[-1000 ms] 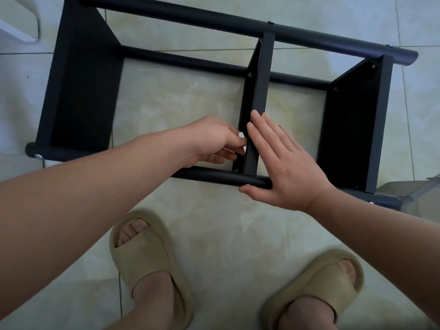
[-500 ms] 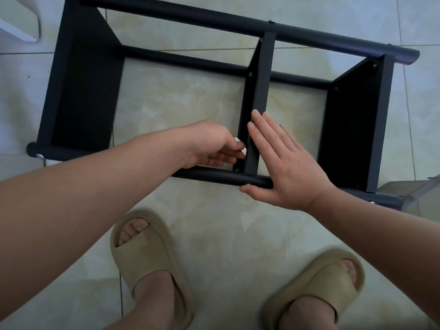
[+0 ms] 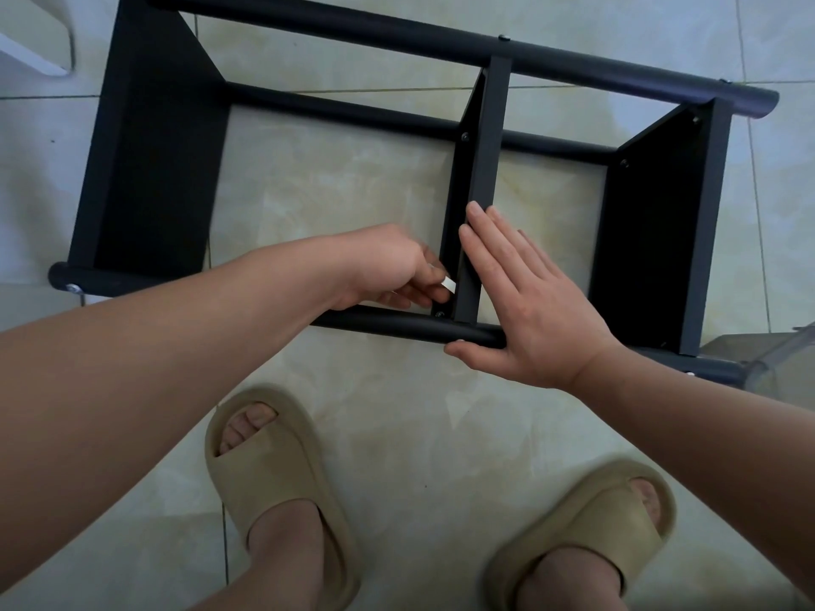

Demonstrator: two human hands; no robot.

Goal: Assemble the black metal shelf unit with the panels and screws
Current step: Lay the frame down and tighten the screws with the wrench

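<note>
The black metal shelf unit (image 3: pixel 423 41) lies on its side on the tiled floor, with round tubes joined by three upright panels. My right hand (image 3: pixel 525 306) presses flat against the right face of the middle panel (image 3: pixel 487 147), its thumb on the near tube (image 3: pixel 397 326). My left hand (image 3: pixel 397 271) has its fingers curled and pinches a small white piece (image 3: pixel 449 284) against the panel's left face, just above a screw (image 3: pixel 439 314) at the tube joint. What the white piece is cannot be told.
My two feet in beige slippers (image 3: pixel 273 478) stand on the tiles just in front of the shelf. A clear plastic object (image 3: pixel 785 359) sits at the right edge beside the near tube's end. A white object (image 3: pixel 31 55) shows at the top left corner.
My left hand has shifted slightly down and right along the middle panel towards the tube joint, turning a little. My right hand stays flat on the panel.
</note>
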